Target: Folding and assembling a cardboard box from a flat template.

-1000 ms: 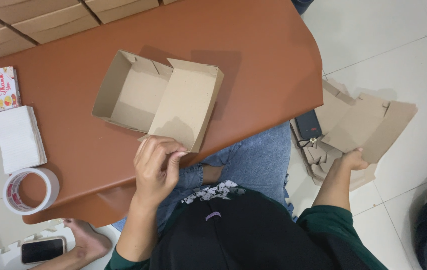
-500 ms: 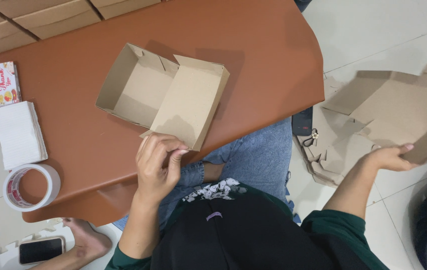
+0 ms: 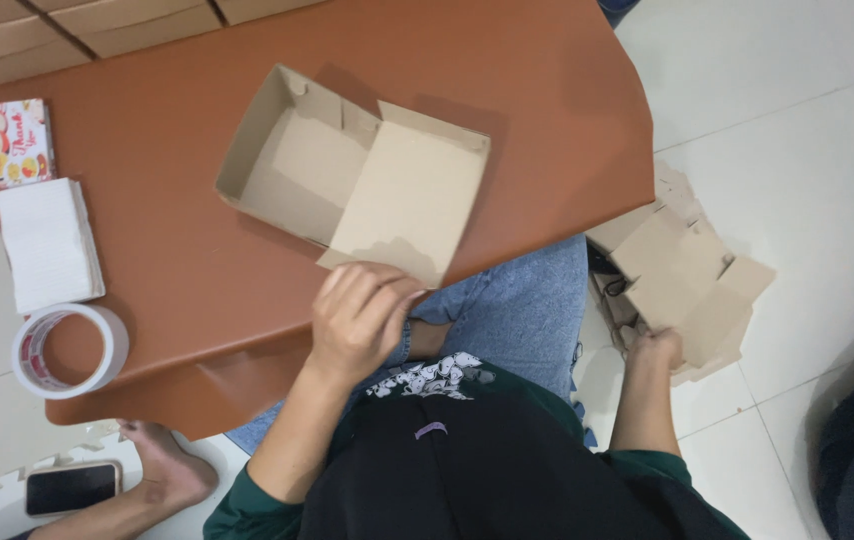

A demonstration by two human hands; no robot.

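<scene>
Brown open cardboard box (image 3: 352, 180) lies on the brown table (image 3: 177, 250), near the table's near edge, its lid flap folded toward the person; left hand (image 3: 359, 318) rests fingers curled on the near edge of that flap, pinching it. Right hand (image 3: 655, 350) reaches down right of the table and touches the pile of flat cardboard blanks (image 3: 682, 275) on the white floor, grip unclear. Tape roll (image 3: 70, 350), white napkin stack (image 3: 47, 243) and small printed card (image 3: 21, 141) lie at the table's left edge.

Open tabletop (image 3: 177, 250) left of cardboard box (image 3: 352, 175); tape roll (image 3: 69, 350), white stack (image 3: 47, 243) crowding the left edge; right rim clear.
</scene>
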